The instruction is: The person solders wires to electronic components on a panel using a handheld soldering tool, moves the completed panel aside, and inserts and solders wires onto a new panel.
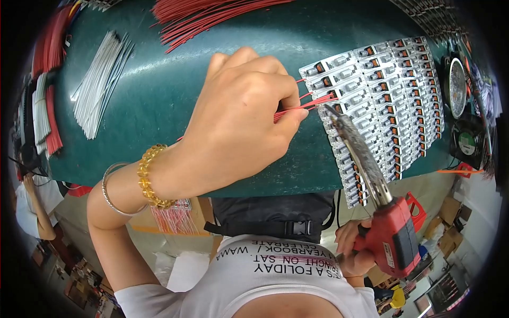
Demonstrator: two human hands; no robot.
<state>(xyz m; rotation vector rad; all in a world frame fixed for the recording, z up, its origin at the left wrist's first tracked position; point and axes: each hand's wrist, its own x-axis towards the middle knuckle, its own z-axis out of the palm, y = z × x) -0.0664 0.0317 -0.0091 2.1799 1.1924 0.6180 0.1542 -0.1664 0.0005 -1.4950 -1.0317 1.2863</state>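
Over the table, my left hand (pixel 241 108) is closed in a pinch on a small bundle of thin red wires (pixel 319 101). Their ends stick out past the thumb and forefinger to the near left edge of a panel of small circuit boards (pixel 379 87). My right hand (pixel 354 249) is wrapped round the handle of a red and black soldering gun (pixel 391 238). The gun's dark tip points up and left, close to the wire ends at the boards; whether it touches them I cannot tell. A couple of red wires run to the upper left boards.
Loose red wires (pixel 207 18) lie at the far edge of the green table (pixel 154 95). White wires (pixel 98 87) lie at the left, with more red and white bundles (pixel 45 114) beyond. A round metal dish (pixel 456 87) and a small fan (pixel 469 143) stand at the right.
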